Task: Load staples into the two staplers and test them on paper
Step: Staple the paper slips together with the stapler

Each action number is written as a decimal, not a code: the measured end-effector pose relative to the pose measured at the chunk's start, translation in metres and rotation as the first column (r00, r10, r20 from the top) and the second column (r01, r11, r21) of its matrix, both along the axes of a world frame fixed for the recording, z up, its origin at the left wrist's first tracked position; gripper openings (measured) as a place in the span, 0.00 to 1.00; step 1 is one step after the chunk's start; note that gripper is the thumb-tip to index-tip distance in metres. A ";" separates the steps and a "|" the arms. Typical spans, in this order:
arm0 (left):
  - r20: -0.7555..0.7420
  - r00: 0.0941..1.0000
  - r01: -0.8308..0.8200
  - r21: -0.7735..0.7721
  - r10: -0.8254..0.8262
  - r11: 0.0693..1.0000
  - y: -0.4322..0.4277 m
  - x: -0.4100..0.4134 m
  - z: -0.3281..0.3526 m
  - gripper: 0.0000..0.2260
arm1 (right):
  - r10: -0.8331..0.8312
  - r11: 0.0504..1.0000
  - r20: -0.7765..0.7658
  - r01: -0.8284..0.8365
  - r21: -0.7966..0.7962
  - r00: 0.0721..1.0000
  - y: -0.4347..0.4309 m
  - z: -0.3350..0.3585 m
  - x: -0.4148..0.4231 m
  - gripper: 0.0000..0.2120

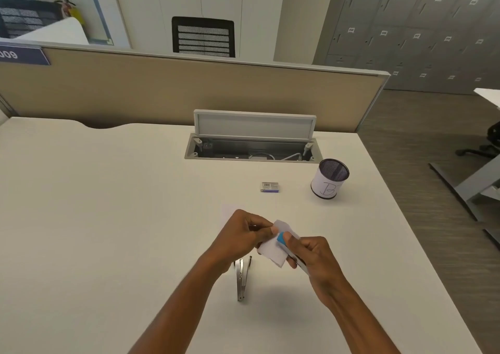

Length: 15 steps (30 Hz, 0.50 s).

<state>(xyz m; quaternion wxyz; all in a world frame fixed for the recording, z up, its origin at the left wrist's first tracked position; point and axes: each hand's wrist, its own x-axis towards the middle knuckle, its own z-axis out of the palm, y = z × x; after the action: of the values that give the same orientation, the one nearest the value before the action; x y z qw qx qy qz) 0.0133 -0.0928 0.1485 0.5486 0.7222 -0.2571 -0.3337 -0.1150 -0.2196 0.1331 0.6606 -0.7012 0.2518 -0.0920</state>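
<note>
blue stapler [281, 238] mostly hidden in right hand [316, 259], staple box [270, 187] print unreadable

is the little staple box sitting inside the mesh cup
No, the staple box lies flat on the desk, well apart from the mesh cup.

Head camera, one view, wide-angle: it is looking forward and down from the near edge of the desk [108, 218]. Left hand [238, 234] and right hand [316, 256] are sitting close, low centre. Partition [189, 91] is crossing the far side; floor [433, 137] is showing far right.
</note>
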 end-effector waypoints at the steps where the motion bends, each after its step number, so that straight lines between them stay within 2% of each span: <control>1: -0.004 1.000 -0.010 -0.004 0.010 1.000 0.000 0.000 -0.002 0.07 | 0.030 1.000 -0.004 -0.030 0.006 1.000 -0.001 0.000 0.000 0.23; 6: -0.056 0.997 -0.061 -0.037 0.059 0.997 0.003 0.003 -0.007 0.07 | 0.218 0.975 -0.018 -0.217 0.054 0.976 -0.005 0.001 -0.008 0.21; 12: -0.173 0.968 -0.192 -0.055 0.180 0.980 0.008 0.007 -0.017 0.07 | 0.165 0.977 -0.109 -0.148 0.153 0.980 -0.017 -0.009 -0.024 0.12; 15: -0.252 0.945 -0.234 -0.073 0.209 0.969 0.010 0.006 -0.021 0.06 | 0.121 0.990 -0.210 -0.102 0.097 0.970 -0.019 -0.020 -0.028 0.09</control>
<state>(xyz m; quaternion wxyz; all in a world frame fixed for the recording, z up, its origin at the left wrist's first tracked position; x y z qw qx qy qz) 0.0195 -0.0831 0.1272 0.6460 0.6714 -0.1219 -0.3421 -0.1427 -0.2385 0.1130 0.6629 -0.6912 0.2858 0.0325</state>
